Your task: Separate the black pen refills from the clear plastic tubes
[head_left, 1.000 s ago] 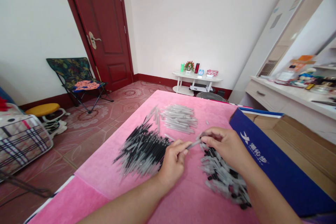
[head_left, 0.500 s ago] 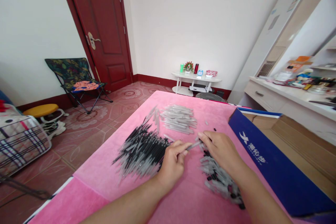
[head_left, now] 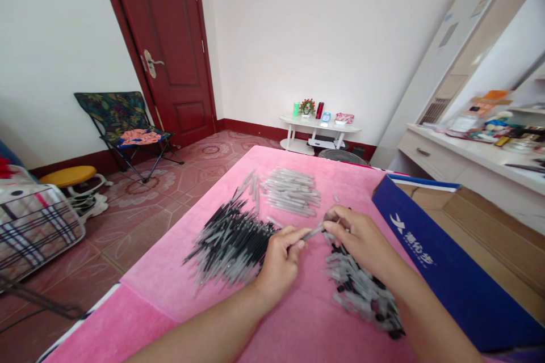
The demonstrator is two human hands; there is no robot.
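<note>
My left hand [head_left: 280, 260] pinches a slim grey translucent pen [head_left: 314, 232] between thumb and fingers. The pen's far end is held in the closed fingers of my right hand [head_left: 361, 237], which partly hide it. Left of my left hand lies a heap of thin black and clear pen parts [head_left: 232, 244], seemingly refills. Farther back, a pile of whitish translucent pens [head_left: 292, 191] is laid side by side. Below my right hand spreads a heap of small clear and black pen caps [head_left: 361, 289], partly covered by my wrist.
A pink cloth [head_left: 298, 320] covers the table. On the right stands an open blue cardboard box [head_left: 443, 266], beside a white dresser [head_left: 451, 153]. A folding chair [head_left: 128, 119] and yellow stool [head_left: 68, 176] are on the left; a small white table [head_left: 317, 123] stands by the wall.
My right hand has turned slightly and its fingers have shifted at the pen's end. My left hand stays nearly still with the pen. The view has tilted a little.
</note>
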